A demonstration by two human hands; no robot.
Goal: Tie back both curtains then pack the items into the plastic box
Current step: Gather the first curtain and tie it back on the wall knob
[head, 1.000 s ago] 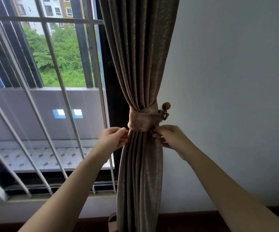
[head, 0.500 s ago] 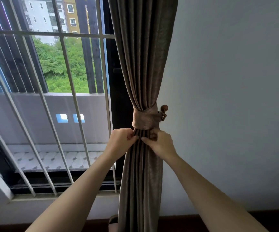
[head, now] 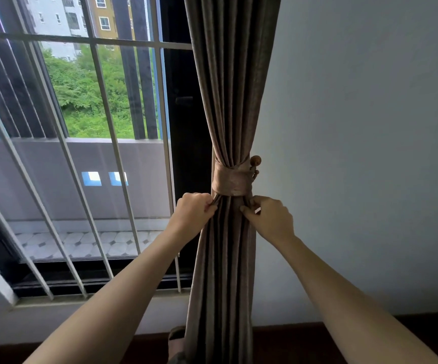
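While both hands gripped pleats just below the tieback [head: 232, 181], the left hand [head: 194, 212] pinched the curtain's [head: 228, 258] window-side folds and the right hand [head: 268, 219] pinched the wall-side folds. Above them, the tieback circled the gathered curtain, looped toward a wooden knob [head: 255, 161]. Tugging downward too hard could probably drag the band off the knob, or pull the pleats uneven.
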